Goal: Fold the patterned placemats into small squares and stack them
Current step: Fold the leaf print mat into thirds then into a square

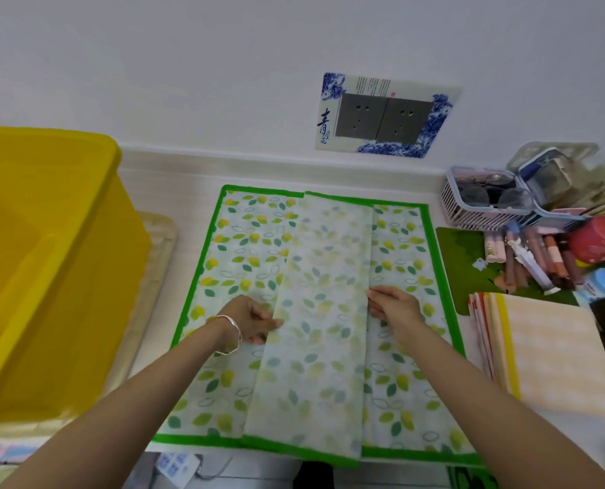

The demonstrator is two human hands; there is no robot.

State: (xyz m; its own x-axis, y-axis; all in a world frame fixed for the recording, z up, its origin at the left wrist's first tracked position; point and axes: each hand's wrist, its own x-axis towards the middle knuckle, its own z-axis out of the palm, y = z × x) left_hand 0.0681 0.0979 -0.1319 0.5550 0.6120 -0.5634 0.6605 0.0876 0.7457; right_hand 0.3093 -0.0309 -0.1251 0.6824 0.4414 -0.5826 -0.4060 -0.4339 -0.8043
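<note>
While one flap (pixel 322 277) lay over its middle, placemat (pixel 244 248): one, spread before me, early folding.
Yellow bin (pixel 47 259): one, left of placemat.
Left hand (pixel 253 321): pinched flap's left edge.
Right hand (pixel 394 307): straightish fingers pressed flap's right edge.
Stack (pixel 555 344): one, right of placemat.
Next: probably fold across, edges matched.

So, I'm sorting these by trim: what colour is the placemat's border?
The placemat's border is bright green; clearest in head view.
</note>
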